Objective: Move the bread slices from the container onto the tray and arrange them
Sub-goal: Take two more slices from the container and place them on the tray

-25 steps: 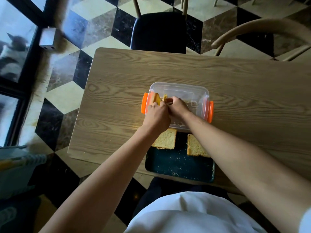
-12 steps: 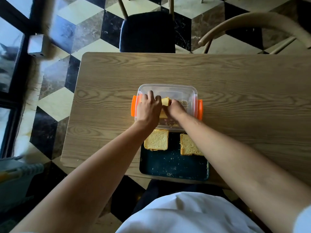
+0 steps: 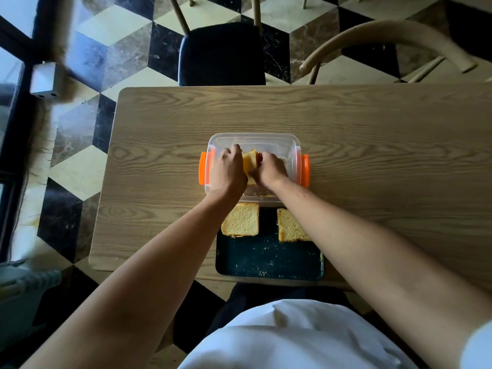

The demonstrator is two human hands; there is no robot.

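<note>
Two golden bread slices [image 3: 241,219] flat on dark tray [image 3: 269,262]; another [image 3: 250,163] in clear container [image 3: 292,150].

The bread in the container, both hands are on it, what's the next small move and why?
Probably lift the slice out of the container and toward the tray. Both hands, left and right, have it between them, and the tray's near half is bare behind two slices already laid.

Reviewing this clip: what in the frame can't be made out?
- Head view: bread left in the container; how many slices is hidden by both hands.
- Left hand, right hand: grip hidden, fingers point away.
- Right tray slice: partly covered by the right forearm.
</note>
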